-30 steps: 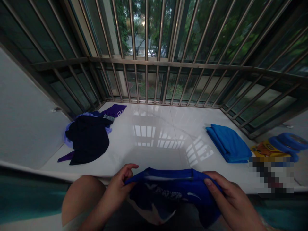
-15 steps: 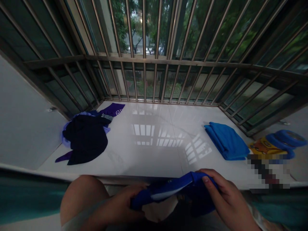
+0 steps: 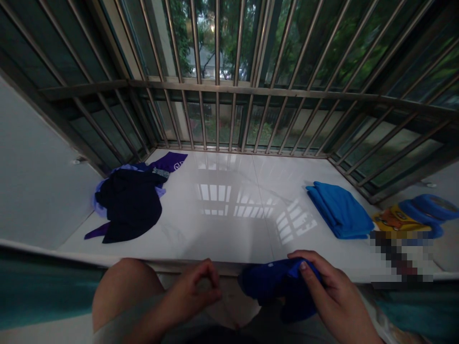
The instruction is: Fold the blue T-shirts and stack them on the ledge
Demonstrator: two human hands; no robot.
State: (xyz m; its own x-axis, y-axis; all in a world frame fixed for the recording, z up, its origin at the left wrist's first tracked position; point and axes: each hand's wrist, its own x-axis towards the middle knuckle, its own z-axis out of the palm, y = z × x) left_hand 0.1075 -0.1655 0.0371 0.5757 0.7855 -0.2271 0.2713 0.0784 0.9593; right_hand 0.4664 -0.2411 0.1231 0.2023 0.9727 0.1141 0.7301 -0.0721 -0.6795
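Observation:
A dark blue garment point(image 3: 276, 286) is bunched up low in the view, just below the front edge of the white sill point(image 3: 236, 210). My right hand point(image 3: 328, 296) grips it from the right, fingers curled over the cloth. My left hand point(image 3: 195, 289) hovers to the left of the garment, clear of it, with its fingers curled loosely together and nothing visible in them. A bare knee point(image 3: 122, 291) shows at the lower left.
A pile of dark and purple clothes point(image 3: 131, 200) lies at the sill's left. A folded light blue cloth point(image 3: 339, 210) lies at the right, beside a yellow item point(image 3: 392, 222) and blue rings point(image 3: 426, 210). Metal window bars point(image 3: 229, 95) close off the far side.
The garment, first held spread between both hands, has been gathered to the right into a bundle. My left hand has let go of it; my right hand keeps hold.

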